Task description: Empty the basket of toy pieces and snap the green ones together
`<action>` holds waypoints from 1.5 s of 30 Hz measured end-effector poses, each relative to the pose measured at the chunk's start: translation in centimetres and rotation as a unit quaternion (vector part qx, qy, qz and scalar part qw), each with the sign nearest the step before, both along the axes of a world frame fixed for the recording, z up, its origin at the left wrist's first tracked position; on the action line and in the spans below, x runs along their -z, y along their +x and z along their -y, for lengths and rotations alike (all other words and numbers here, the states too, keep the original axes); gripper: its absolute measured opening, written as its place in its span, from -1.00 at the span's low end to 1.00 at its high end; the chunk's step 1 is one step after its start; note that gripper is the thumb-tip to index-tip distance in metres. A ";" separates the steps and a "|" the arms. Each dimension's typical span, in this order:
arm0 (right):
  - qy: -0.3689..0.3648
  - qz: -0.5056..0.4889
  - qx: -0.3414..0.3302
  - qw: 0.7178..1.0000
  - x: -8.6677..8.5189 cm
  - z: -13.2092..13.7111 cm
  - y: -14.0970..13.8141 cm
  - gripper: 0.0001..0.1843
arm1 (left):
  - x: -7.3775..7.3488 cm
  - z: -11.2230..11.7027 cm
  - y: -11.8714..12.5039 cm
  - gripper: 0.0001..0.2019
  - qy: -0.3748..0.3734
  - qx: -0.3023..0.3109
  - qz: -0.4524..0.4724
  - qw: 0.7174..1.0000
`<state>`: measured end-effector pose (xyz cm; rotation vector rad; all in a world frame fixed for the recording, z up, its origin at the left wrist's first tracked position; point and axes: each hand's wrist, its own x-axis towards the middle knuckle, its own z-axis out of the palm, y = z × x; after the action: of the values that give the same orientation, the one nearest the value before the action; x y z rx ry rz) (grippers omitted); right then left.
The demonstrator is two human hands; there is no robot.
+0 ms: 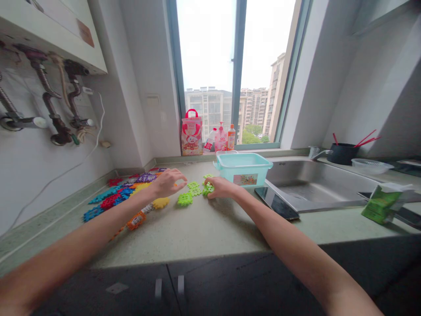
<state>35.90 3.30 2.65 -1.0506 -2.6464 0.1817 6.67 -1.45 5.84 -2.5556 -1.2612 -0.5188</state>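
Observation:
Several green snowflake-shaped plastic pieces (185, 199) lie on the pale counter (204, 228) in front of me. My right hand (219, 188) is closed round a green piece (207, 189) beside a teal plastic tub (243, 168). My left hand (168, 182) hovers over the counter just left of the green pieces, fingers curled and pinched together; what they hold I cannot make out. To its left spreads a heap of coloured pieces (121, 197) in blue, red, purple, yellow and orange.
A steel sink (315, 184) lies to the right, with a dark flat slab (276, 202) at its near corner. Bottles (221, 138) and a pink bag (191, 133) stand on the window sill. A green carton (383, 204) rests far right. Pipes (55, 105) run along the left wall.

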 end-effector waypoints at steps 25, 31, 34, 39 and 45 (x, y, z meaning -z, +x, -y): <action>-0.116 0.034 -0.119 0.986 -1.7 2.8 -1.3 -0.30 | 1.4 -13.9 6.4 -0.50 -0.178 -0.164 -0.154 0.958; -0.124 0.036 -0.122 0.984 -1.6 2.6 -1.3 -0.30 | 0.6 -11.5 6.2 -0.41 -0.106 -0.189 -0.136 0.967; -0.126 0.034 -0.125 0.984 -1.7 2.7 -1.2 -0.30 | -0.8 -9.2 5.2 -0.40 -0.049 -0.189 -0.101 0.976; -0.125 0.039 -0.114 0.985 -2.0 3.0 -1.2 -0.27 | -2.7 -4.2 2.0 -0.53 0.052 -0.108 -0.052 0.991; -0.129 0.047 -0.106 0.985 -2.0 3.1 -1.3 -0.24 | -0.7 0.9 -0.4 -0.67 0.085 -0.031 0.022 0.996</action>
<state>34.63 0.21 4.67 -0.8659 -2.8745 0.5447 6.31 -2.35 6.51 -2.3704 -1.2492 -0.6420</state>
